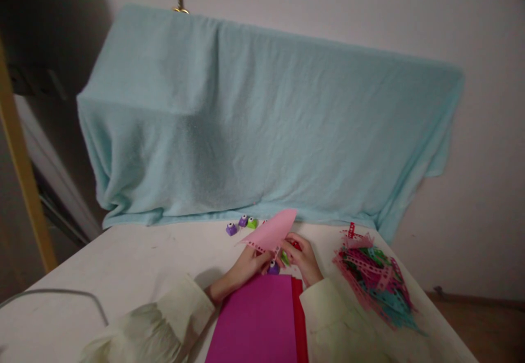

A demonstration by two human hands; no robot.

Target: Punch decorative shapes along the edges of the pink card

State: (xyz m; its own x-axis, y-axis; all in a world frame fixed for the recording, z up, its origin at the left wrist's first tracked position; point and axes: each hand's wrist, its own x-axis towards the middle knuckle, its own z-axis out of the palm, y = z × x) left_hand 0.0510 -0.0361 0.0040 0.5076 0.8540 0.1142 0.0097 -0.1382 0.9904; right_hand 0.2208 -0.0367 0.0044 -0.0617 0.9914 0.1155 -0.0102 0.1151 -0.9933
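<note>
A sheet of pink paper (pixel 273 230), punched with a row of small holes along its near edge, is raised above the table and curves upward. My left hand (pixel 255 262) is closed on its lower left edge. My right hand (pixel 302 255) has its fingers pinched at the lower right edge, by a narrow punched strip. Something red (pixel 296 245) shows among the right fingers, partly hidden. Just below the hands are a green punch-like piece (pixel 285 258) and a small purple one with eyes (pixel 273 268).
Purple paper (pixel 256 319) lies over red sheets (pixel 301 319) in front of me. Beyond the hands sit small purple (pixel 232 229) and green (pixel 252 223) pieces with eyes. A heap of punched strips (pixel 377 281) lies right. Light-blue cloth (pixel 266 122) hangs behind the white table (pixel 156 259).
</note>
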